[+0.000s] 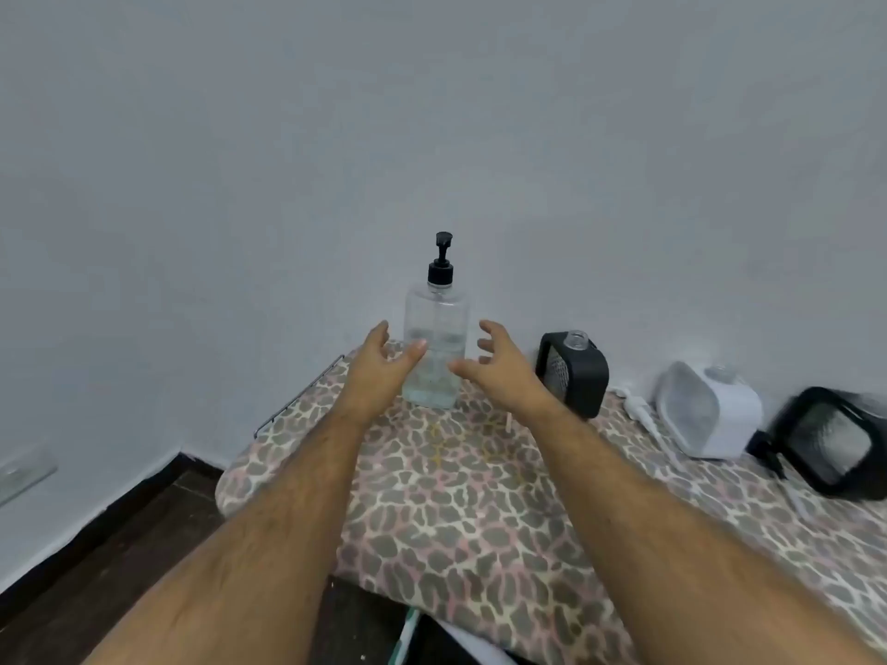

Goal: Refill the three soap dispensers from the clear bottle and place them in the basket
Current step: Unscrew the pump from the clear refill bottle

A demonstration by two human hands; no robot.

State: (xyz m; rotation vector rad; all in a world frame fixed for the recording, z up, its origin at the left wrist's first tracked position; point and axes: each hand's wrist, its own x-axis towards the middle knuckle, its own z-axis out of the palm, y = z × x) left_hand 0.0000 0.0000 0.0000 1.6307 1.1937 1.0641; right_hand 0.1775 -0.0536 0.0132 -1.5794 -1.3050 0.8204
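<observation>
A tall clear bottle (pixel 436 338) with a black pump top stands upright at the far end of the leopard-print board (pixel 456 496), holding clear liquid in its lower half. My left hand (pixel 379 364) and my right hand (pixel 499 364) hover on either side of it, fingers spread, with the left thumb tip at its wall and nothing gripped. To the right stand three dispensers with their necks uncapped: a black one (pixel 573 371), a white one (pixel 710 410) and another black one (pixel 835 443) at the frame's edge. I see no basket.
A white pump head with its tube (pixel 641 410) lies between the first black dispenser and the white one. A black pump (pixel 768 453) lies beside the far-right dispenser. A pale wall rises right behind the board. Dark floor shows at the lower left.
</observation>
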